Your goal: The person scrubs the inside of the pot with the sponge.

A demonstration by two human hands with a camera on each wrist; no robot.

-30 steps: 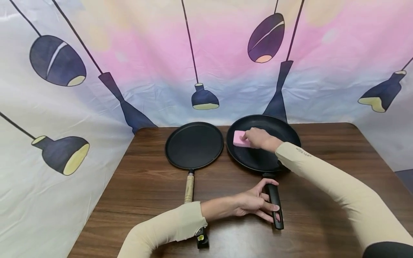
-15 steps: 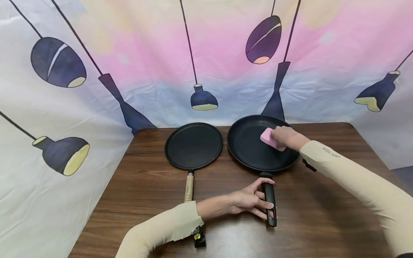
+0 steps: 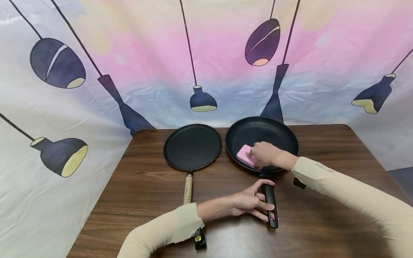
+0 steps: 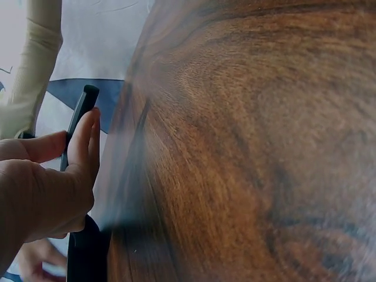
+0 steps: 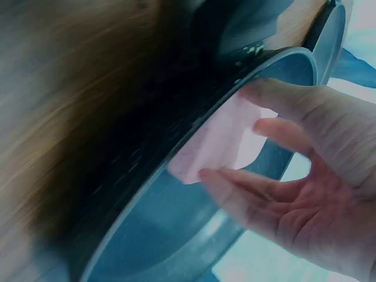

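A black frying pan (image 3: 277,134) sits at the back right of the table. Inside it, my right hand (image 3: 267,154) grips a pink sponge (image 3: 246,156) against the near-left part of the pan. The right wrist view shows the thumb and fingers on either side of the sponge (image 5: 211,144), close to the pan's rim (image 5: 138,197). My left hand (image 3: 250,202) holds the pan's black handle (image 3: 270,204) between thumb and fingers. In the left wrist view, the left hand (image 4: 53,188) pinches the handle (image 4: 79,117) near its end.
Left of the frying pan lies a flat black griddle pan (image 3: 193,147) with a wooden handle (image 3: 188,188), partly behind my left forearm. Both stand on a brown wooden table (image 3: 145,179). A cloth backdrop (image 3: 155,71) printed with lamps hangs behind the table's far edge.
My right hand swept the sponge rightward across the frying pan, then back left and nearer to the handle. The left hand keeps hold of the handle, nearly still.
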